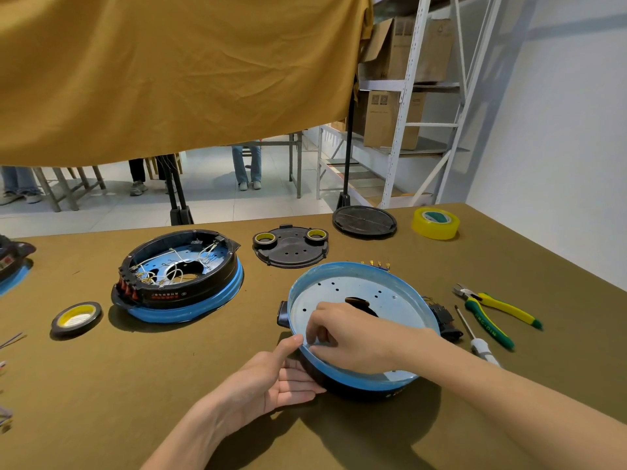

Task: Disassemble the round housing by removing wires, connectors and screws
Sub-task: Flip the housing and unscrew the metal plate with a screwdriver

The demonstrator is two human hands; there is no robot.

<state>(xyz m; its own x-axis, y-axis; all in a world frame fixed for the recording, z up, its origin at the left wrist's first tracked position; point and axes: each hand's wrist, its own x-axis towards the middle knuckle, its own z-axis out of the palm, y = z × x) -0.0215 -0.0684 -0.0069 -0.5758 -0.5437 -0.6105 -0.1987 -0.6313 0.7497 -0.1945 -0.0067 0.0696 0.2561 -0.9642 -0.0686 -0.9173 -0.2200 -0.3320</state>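
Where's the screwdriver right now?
In the head view, the screwdriver lies on the table's right side, between the housing being worked on and the green-and-yellow pliers.

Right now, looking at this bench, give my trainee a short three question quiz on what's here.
1. True or false: the pliers lie right of the housing being worked on.
2. Which hand reaches inside that housing?
A. left hand
B. right hand
3. What colour is the big tape roll at the far edge?

Key: 1 true. 2 B; the left hand steadies the outer rim. 3 yellow.
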